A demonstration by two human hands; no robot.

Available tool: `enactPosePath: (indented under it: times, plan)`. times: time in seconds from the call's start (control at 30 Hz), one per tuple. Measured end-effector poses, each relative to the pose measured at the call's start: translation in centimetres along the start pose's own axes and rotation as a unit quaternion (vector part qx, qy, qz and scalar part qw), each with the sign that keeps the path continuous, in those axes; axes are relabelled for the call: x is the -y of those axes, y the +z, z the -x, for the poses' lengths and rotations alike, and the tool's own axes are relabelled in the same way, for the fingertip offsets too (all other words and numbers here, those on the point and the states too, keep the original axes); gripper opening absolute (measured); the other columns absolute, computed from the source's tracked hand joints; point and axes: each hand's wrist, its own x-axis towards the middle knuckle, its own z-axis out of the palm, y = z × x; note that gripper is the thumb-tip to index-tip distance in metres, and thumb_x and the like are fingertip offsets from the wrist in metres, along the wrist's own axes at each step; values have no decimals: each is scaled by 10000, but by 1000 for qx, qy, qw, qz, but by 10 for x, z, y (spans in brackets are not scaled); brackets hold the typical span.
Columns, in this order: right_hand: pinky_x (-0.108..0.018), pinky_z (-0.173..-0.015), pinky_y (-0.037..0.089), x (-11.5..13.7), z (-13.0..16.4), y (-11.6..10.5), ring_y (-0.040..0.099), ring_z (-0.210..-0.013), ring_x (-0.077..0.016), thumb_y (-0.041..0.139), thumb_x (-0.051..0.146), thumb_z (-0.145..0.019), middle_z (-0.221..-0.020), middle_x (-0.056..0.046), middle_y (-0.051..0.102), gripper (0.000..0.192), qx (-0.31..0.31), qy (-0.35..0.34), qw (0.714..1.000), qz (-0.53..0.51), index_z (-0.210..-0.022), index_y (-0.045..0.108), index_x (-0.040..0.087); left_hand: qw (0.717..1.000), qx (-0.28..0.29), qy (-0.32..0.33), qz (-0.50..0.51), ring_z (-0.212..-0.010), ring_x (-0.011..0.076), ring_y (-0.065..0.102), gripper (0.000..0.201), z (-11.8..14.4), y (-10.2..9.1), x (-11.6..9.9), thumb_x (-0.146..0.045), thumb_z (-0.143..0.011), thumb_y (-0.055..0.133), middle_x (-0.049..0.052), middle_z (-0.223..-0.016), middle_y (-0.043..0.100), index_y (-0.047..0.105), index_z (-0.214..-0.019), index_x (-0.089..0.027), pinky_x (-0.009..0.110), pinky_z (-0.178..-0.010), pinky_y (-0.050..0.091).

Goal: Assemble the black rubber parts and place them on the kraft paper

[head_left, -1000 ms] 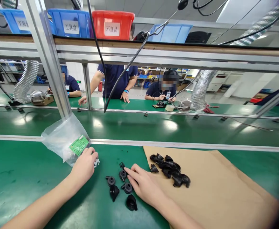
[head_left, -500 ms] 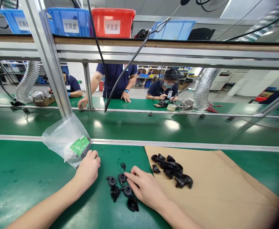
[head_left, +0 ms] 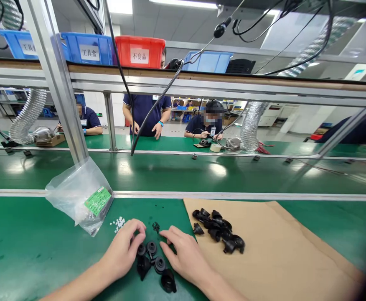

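Place: factory assembly workshop
Green bench [head_left: 13, 251]: long, parallel to a far bench [head_left: 173, 143]
Metal frame [head_left: 56, 83]: carries an overhead shelf [head_left: 92, 78]
Labelled bins [head_left: 140, 52]: blue and red, shelved
Duct hose [head_left: 252, 127]: silver, flexible
Co-workers [head_left: 147, 113]: matching navy shirts [head_left: 92, 120], badges [head_left: 213, 131]

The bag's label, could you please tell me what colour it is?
The label is green; it shows best in the head view.

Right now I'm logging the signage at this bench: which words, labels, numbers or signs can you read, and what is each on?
"不良品": white label on the red bin.
"工具盒": label on the middle blue bin.
"工具": label on the far-left blue bin; the rest is hidden by the metal post.
Too small to read: green label on the plastic bag, co-workers' badges, small green sign in the background.
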Motion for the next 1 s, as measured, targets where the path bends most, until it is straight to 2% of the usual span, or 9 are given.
enactPosePath:
  times: [0.07,0.17,0.27,0.37,0.53,0.67,0.8,0.9,1.0]
  plan:
    - [-303,-754,485,0,0,0,692,-851,-212,560,244,-1012,-1004,-32,675,276,2,8,1000,-1,-1253,690,270,994,38,-33,97,-981,216,630,201,4,8,-5,-317,-1065,443,68,-1106,701,536,-912,-226,324,-872,476]
    - [-293,-759,474,0,0,1,688,-867,-203,530,236,-1027,-1000,-22,667,303,13,-8,1000,6,-1274,689,311,987,53,-64,140,-942,210,642,249,9,17,-8,-393,-1061,467,59,-1038,724,578,-924,-218,302,-843,462]
    - [-278,-741,453,0,1,1,676,-851,-186,516,224,-1033,-973,-9,658,281,22,-24,999,7,-1189,722,334,982,50,-90,161,-853,202,626,325,14,25,-8,-477,-1051,477,53,-932,714,605,-931,-204,292,-768,446]
    - [-269,-737,441,0,1,-1,667,-847,-177,523,214,-1025,-967,-4,655,236,22,-23,999,-5,-1097,726,310,970,41,-114,213,-853,200,614,430,17,33,-8,-592,-1016,502,63,-915,699,607,-901,-191,289,-758,445]
    - [-273,-720,423,2,0,-1,639,-824,-175,512,183,-1009,-932,3,639,147,26,-1,999,-29,-930,620,245,925,35,-172,336,-602,110,492,627,17,43,-7,-795,-863,592,46,-852,651,606,-843,-169,243,-556,383]
    - [-278,-692,429,9,2,2,598,-770,-171,462,249,-1053,-903,-3,612,158,7,7,994,-111,-937,569,236,879,60,-196,430,-468,48,380,630,16,51,2,-783,-813,681,3,-730,616,604,-830,-159,216,-471,258]
    - [-257,-653,461,20,4,3,577,-730,-157,442,383,-1091,-912,-18,599,236,-6,-11,961,-276,-971,577,231,831,83,-213,507,-442,49,269,585,14,57,10,-735,-794,748,-58,-570,500,576,-800,-177,222,-441,152]
    - [-256,-646,475,26,4,4,597,-754,-162,450,419,-1095,-951,-42,615,263,-5,-36,944,-327,-983,588,225,828,102,-212,509,-440,52,223,576,13,57,9,-724,-789,763,-81,-529,443,556,-786,-186,229,-443,121]
    - [-262,-660,480,28,4,4,605,-761,-164,466,408,-1089,-949,-48,622,257,-4,-38,941,-336,-982,605,220,834,108,-216,497,-446,52,225,585,14,53,4,-736,-794,747,-81,-532,440,547,-790,-187,230,-453,120]
